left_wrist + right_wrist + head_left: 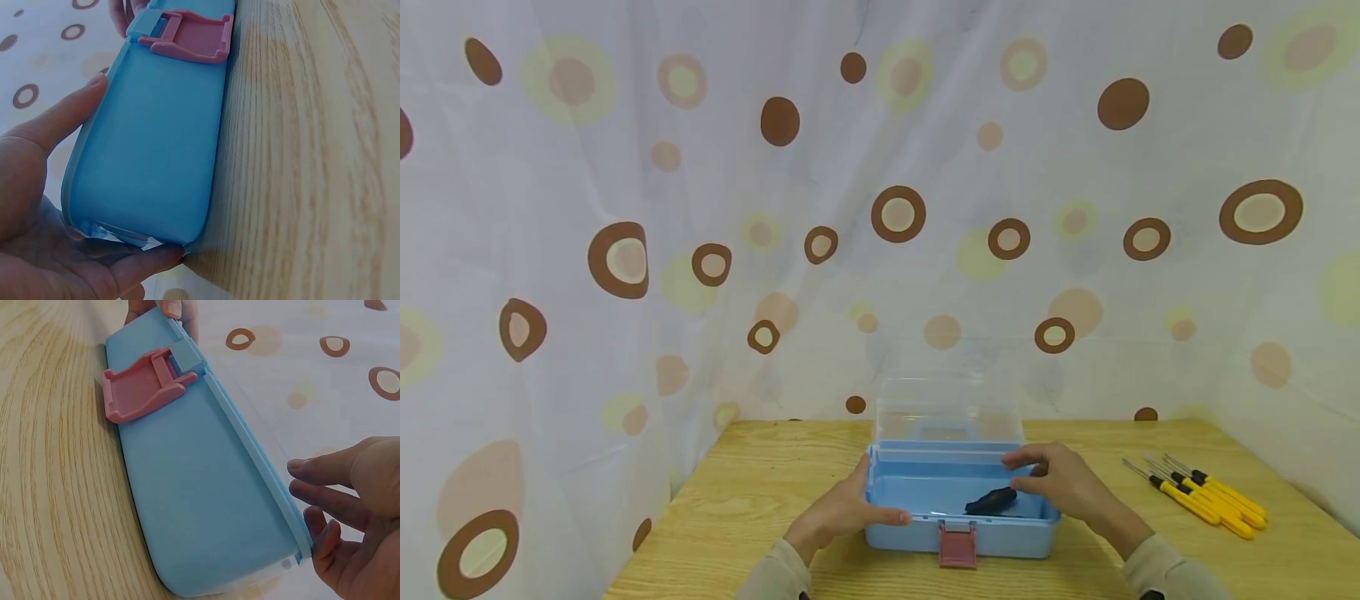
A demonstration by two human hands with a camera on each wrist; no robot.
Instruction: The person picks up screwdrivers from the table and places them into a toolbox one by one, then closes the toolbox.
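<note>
A light blue plastic toolbox (910,537) stands on the table, its clear lid (951,408) raised at the back. Its pink latch (957,547) hangs open at the front. My left hand (842,510) grips the box's left end, thumb at the front rim and fingers along the end wall, as the left wrist view shows. Over the right end hovers my right hand (1063,482), thumb and forefinger apart with nothing between them; its lower fingers (325,540) are right at the rim corner. Inside the box lies a small black object (992,501), its kind unclear.
Several screwdrivers with yellow and black handles (1217,500) lie grouped on the wooden table (760,475), right of the box. A white curtain (820,175) with brown and yellow circles hangs behind the table and along its sides.
</note>
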